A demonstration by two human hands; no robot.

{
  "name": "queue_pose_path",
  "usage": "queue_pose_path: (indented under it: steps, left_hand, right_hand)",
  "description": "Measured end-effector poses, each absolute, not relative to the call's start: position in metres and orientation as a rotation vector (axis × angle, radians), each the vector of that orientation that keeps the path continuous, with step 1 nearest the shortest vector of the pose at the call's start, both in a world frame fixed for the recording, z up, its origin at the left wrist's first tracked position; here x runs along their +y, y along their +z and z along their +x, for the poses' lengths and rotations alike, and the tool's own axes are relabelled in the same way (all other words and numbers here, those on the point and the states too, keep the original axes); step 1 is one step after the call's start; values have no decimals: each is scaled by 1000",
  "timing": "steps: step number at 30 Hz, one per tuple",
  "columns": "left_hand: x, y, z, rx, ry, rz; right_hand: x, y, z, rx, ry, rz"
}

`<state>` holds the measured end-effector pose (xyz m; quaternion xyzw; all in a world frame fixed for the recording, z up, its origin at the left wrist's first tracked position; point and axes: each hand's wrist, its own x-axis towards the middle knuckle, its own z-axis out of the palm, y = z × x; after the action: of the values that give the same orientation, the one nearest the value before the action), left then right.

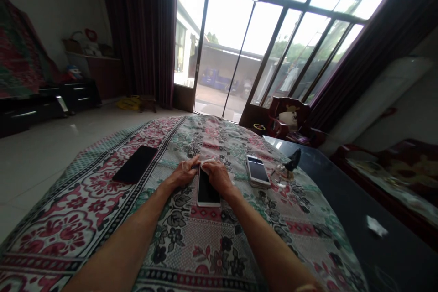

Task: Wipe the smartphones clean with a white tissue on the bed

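Phone (207, 193) lies flat, screen up, mid-table, well in from the table's (236, 255) far edge. Probably light, stiff, slick glass, crackable; best held by the long side edges, fingers off the screen. Right hand (219, 177) is curled closed over a white wipe (206, 162), likely soft and limp, at the phone's far end. Left hand (185, 173) has bent fingers at its far left corner; can't tell if pinching. Black phone (136, 164) nears left edge; stacked phones (258, 171) sit toward right edge.
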<state>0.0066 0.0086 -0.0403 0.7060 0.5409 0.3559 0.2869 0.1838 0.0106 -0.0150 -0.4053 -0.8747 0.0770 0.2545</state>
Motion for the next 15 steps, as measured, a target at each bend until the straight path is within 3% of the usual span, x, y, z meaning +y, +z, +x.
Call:
queue_pose_path:
  steps: [15]
  left_hand:
    - [14, -46, 6, 1388, 952, 1833]
  right_hand:
    - [-54, -17, 196, -2610, 328, -779]
